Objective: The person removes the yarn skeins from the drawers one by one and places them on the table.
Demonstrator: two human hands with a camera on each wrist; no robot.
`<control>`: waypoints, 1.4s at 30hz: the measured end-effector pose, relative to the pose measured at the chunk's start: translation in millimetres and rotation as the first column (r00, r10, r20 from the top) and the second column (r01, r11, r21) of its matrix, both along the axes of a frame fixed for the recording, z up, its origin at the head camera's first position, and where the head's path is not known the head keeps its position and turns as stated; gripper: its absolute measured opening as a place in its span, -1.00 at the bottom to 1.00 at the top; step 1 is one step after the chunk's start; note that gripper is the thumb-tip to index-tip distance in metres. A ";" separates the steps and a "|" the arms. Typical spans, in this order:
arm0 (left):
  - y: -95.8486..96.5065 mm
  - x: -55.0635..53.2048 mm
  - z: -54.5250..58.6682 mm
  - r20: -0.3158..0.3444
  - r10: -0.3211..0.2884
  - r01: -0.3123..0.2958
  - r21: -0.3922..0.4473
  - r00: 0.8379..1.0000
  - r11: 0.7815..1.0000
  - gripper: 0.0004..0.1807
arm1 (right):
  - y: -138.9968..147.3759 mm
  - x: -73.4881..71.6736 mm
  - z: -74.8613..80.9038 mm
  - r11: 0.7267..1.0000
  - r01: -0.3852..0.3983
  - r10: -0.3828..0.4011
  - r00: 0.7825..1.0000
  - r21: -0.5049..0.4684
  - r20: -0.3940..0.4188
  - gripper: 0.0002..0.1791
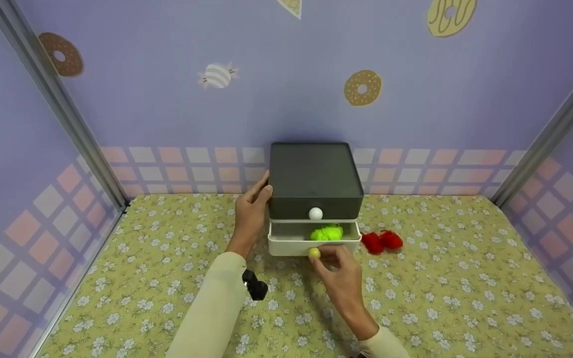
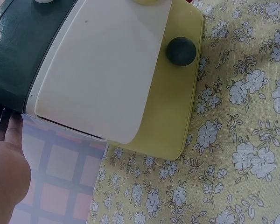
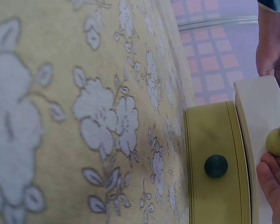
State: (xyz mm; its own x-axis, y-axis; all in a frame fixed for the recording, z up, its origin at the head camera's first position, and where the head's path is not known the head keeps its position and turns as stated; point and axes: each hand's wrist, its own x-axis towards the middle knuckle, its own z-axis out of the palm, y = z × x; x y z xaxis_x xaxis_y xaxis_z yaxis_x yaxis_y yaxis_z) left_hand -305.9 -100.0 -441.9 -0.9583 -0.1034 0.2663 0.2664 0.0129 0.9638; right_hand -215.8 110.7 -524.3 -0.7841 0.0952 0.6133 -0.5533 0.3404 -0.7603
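In the head view, a boxy chest of three drawers with a dark green top [image 1: 316, 169] stands at the middle of the back edge of a table covered in yellow-green flowered cloth [image 1: 167, 278]. Its white middle drawer [image 1: 289, 247] is pulled out toward the person, and a fluffy lime-green bundle of yarn [image 1: 327, 232] lies inside, right of the drawer's middle. The right hand [image 1: 338, 276] pinches the pale yellow ball-shaped knob [image 1: 314, 252] on that drawer's front between thumb and fingers. The left hand [image 1: 250, 214] rests against the chest's left side, fingers extended along the dark green part, gripping nothing. Above the white drawer sits a round white knob [image 1: 316, 214]. The left wrist view shows the yellow bottom drawer [image 2: 172, 102], with its round dark green knob [image 2: 181, 51], below the white one. A fluffy red bundle of yarn [image 1: 391, 241] lies on the table just beside the chest's right side, nearest its front right corner.
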 end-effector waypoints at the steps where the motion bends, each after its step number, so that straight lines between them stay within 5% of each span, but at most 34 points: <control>1: 0.0 0.6 0.1 0.001 0.000 0.000 0.004 1.000 1.000 -0.51 | 0.0 1.0 -0.1 1.000 0.002 -0.002 1.000 0.002 0.005 -0.82; 42: -0.3 0.8 -1.3 -0.009 -0.018 0.018 0.013 1.000 1.000 -0.51 | 4.2 25.0 6.5 0.999 -0.013 0.006 0.991 0.048 0.130 -0.79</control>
